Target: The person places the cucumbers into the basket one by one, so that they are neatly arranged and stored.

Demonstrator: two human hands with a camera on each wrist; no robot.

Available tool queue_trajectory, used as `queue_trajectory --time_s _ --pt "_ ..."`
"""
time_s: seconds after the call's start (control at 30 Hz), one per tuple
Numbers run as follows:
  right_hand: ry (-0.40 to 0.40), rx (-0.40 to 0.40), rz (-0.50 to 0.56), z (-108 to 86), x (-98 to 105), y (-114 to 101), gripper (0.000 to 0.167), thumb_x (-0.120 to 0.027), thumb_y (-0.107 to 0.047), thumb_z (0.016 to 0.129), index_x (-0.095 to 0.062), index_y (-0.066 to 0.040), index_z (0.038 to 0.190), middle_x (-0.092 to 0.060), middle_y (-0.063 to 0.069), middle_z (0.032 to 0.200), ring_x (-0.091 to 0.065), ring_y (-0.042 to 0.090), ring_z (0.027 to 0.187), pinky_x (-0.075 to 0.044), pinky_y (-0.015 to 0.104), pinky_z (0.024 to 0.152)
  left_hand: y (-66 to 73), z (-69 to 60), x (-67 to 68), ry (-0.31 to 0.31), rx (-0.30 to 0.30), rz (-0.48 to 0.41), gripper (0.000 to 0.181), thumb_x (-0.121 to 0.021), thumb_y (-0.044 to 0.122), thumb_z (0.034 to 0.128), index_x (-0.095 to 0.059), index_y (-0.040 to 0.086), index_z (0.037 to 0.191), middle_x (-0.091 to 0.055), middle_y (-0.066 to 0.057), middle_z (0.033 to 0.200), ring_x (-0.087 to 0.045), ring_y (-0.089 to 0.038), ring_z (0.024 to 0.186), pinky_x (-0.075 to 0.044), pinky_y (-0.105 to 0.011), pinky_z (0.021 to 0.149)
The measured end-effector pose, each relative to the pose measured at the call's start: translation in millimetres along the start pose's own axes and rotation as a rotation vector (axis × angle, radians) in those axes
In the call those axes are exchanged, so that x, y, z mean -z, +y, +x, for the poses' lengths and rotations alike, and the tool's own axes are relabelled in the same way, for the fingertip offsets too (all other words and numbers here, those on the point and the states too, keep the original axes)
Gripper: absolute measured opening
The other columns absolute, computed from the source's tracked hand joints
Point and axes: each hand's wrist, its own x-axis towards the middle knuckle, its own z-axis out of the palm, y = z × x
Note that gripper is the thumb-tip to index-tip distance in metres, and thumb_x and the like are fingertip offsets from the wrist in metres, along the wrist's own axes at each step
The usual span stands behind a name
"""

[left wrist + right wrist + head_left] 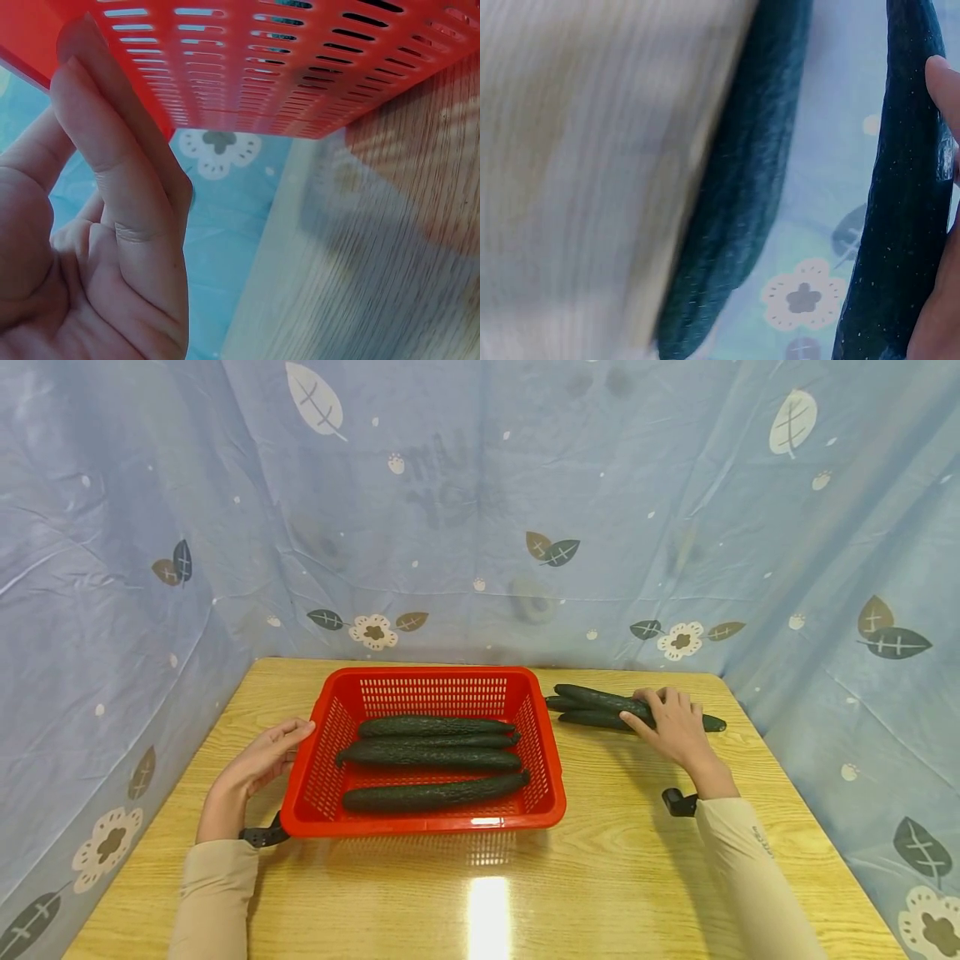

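Observation:
A red plastic basket [423, 825] with slotted walls stands on the table, several dark green cucumbers [435, 756] lying lengthwise inside. My left hand [258, 758] pinches its left rim, thumb on top; the left wrist view shows the fingers [124, 150] against the outside wall below the rim. To the right of the basket, my right hand [672, 727] grips a cucumber [900, 180] around its middle. In the right wrist view this one is apart from another cucumber [739, 172] resting on the table. The right hand partly hides the small pile of cucumbers [588, 718].
The wooden table [600, 877] reflects a bright light near its front. A blue patterned curtain [480, 510] hangs behind the table and along both sides. Black straps with small mounts [678, 802] sit at the wrists.

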Motion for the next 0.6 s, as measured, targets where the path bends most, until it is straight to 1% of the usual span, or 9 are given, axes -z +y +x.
queue_trajectory --time_s 0.2,0.47,0.6 --pt "0.002 -0.003 -0.019 3.7 12.5 -10.2 0.047 -0.052 -0.049 0.091 -0.048 -0.015 0.122 -0.043 0.019 0.105 -0.036 0.034 0.087 -0.027 0.048 0.069 -0.1 -0.3 -0.1 0.003 0.001 0.005 0.023 -0.038 0.031 0.101 -0.05 0.012 0.105 -0.063 0.003 0.094 -0.065 -0.016 0.085 -0.054 -0.033 0.074" --pt "0.023 0.021 -0.015 7.7 30.2 -26.1 0.045 -0.052 -0.048 0.091 -0.05 -0.014 0.12 -0.042 0.016 0.102 -0.036 0.034 0.087 -0.024 0.045 0.067 -0.9 0.3 0.3 -0.013 -0.009 -0.016 0.022 -0.037 0.028 0.1016 -0.05 0.011 0.105 -0.063 0.002 0.093 -0.066 -0.016 0.084 -0.054 -0.033 0.073" --pt "0.028 0.026 -0.028 10.1 36.3 -32.3 0.044 -0.053 -0.046 0.091 -0.05 -0.013 0.12 -0.042 0.017 0.1 -0.036 0.033 0.087 -0.026 0.047 0.068 -0.7 0.7 0.1 -0.017 -0.013 -0.025 0.021 -0.037 0.028 0.1017 -0.051 0.012 0.104 -0.063 0.002 0.091 -0.066 -0.016 0.082 -0.054 -0.033 0.072"
